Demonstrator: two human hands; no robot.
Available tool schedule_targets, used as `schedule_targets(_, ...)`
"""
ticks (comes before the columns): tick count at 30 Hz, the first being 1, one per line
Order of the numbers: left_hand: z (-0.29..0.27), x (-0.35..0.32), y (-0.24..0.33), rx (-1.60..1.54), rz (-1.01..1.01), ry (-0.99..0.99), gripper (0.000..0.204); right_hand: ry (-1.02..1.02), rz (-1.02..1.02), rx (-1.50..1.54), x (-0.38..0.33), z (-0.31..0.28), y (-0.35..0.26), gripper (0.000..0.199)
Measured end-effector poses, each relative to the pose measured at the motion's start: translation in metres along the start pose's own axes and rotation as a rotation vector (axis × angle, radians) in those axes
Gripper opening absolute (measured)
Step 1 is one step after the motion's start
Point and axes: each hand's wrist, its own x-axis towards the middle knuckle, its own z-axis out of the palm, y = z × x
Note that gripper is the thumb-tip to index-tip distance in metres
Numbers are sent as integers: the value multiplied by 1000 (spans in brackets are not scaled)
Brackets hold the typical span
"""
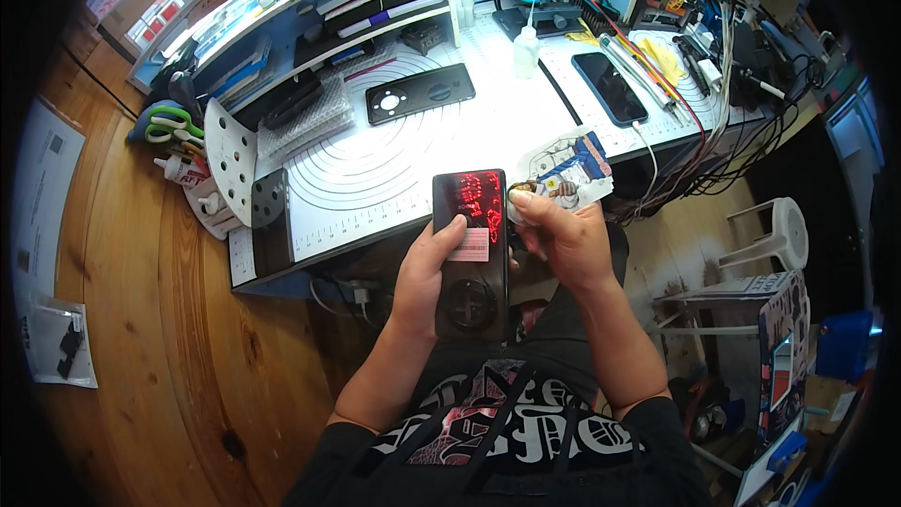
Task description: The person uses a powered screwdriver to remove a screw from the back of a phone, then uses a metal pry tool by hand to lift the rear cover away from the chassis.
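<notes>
Glossy black rectangular handset with a round camera ring (pixel 481 277) is held over the person's lap, just off the front edge of the white work mat printed with dark concentric curves (pixel 357 211). Step in hand, as judged: two-handed handling, with the device steadied at left and a sheet managed at right.

Left hand (pixel 424 268): closed on the handset's left side, thumb flat across the face beside a small pink paper label (pixel 470 245). Right hand (pixel 571 237): thumb and fingers appear to pinch the lower-left corner of a thin white sheet printed with a blue-and-grey figure (pixel 574 167) (the underside fingers are partly hidden).

The next move probably calls for a firm left hold and a light right pinch, since the sheet looks flexible and could crease. Handset surface: hard, reflective, rounded at the corners, with red line artwork near the top. Behind lie a matte black phone case with cutouts (pixel 413 99) and clear, dimpled bubble wrap (pixel 305 127).
</notes>
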Motion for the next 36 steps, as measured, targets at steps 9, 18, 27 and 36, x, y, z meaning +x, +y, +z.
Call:
schedule_targets(9, -4, 1, 0, -10, -13, -1, 37, 54, 56, -85, -10, 2, 5, 15)
schedule_targets(18, -18, 7, 12, -136, -15, -8, 43, 47, 29, 0, 16, -5, 11, 25)
schedule_targets(27, -66, 13, 26, -434, 77, -10, 53, 379, -777, -1143, 190, -72, 1, 52)
schedule_targets(36, -79, 6, 28, -611, 72, -107, 54, -191, -967, -1113, 162, -8, -34, 40)
